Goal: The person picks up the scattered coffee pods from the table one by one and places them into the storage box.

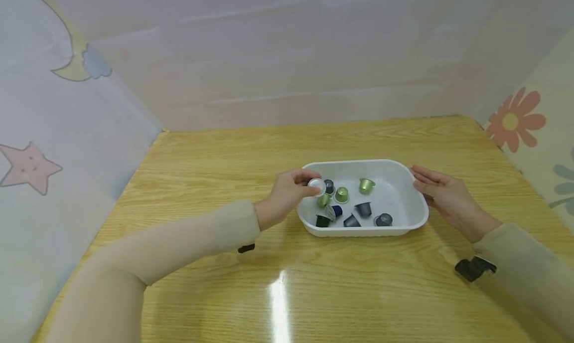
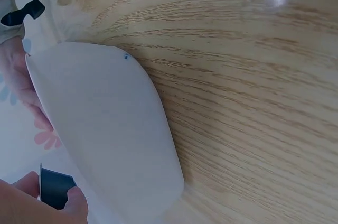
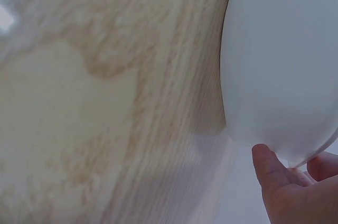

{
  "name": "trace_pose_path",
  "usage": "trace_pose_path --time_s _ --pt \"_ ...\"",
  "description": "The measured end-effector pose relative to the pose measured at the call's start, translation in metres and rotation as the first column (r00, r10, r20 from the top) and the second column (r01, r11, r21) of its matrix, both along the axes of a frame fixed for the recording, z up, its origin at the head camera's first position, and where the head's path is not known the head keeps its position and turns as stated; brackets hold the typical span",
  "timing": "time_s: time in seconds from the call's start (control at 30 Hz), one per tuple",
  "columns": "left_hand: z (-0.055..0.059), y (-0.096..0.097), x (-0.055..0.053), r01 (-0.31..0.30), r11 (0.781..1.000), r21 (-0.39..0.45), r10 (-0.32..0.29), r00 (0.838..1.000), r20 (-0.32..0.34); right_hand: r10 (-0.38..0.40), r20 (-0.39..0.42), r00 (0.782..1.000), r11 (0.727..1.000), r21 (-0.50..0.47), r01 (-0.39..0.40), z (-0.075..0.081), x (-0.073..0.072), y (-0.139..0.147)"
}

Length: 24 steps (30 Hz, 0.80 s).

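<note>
My left hand (image 1: 284, 196) pinches a coffee capsule (image 1: 317, 186) between thumb and fingers, above the left end of a white tray (image 1: 358, 232). The capsule's pale round lid faces up toward the head camera; the left wrist view shows its dark blue-grey body (image 2: 55, 188). Several capsules lie scattered inside the tray, among them a green capsule (image 1: 366, 185), a dark grey capsule (image 1: 363, 210) and a navy capsule (image 1: 335, 212). My right hand (image 1: 450, 199) rests against the tray's right end, its fairly straight fingers touching the outer wall by the rim.
Under the tray is a wood-grain table (image 1: 215, 173). A pale sheet wall (image 1: 269, 59) stands behind it, with printed sheets at the left and right sides. Black wrist-camera mounts hang below both sleeves.
</note>
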<state>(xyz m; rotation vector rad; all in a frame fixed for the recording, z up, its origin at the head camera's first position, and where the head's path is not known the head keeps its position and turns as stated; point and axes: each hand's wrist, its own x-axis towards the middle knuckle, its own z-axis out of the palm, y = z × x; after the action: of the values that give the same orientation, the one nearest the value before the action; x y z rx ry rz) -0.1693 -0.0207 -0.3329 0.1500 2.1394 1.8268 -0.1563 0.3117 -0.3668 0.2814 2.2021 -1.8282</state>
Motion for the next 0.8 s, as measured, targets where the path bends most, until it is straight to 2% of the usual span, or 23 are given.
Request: trace_pose_path --time_s 0.13,0.37,0.63,0.8 --pt "-0.002 0.008 -0.003 0.027 1.000 -0.015 -0.027 1.000 -0.012 -0.004 0.002 1.000 1.000 -0.019 0.004 0.001 0.000 0.000" --pt "-0.006 0.017 -0.005 0.067 0.997 -0.046 -0.067 0.998 -0.004 0.002 0.009 1.000 1.000 0.011 -0.002 0.001 0.000 0.000" --pt "-0.008 0.023 -0.005 0.089 0.993 -0.080 -0.093 0.995 -0.046 -0.012 -0.008 1.000 0.998 -0.056 0.011 0.000 -0.001 0.001" --pt "-0.011 0.024 -0.005 0.109 0.991 -0.083 -0.112 0.993 -0.034 -0.016 -0.010 1.000 0.995 -0.099 0.015 -0.001 0.000 0.001"
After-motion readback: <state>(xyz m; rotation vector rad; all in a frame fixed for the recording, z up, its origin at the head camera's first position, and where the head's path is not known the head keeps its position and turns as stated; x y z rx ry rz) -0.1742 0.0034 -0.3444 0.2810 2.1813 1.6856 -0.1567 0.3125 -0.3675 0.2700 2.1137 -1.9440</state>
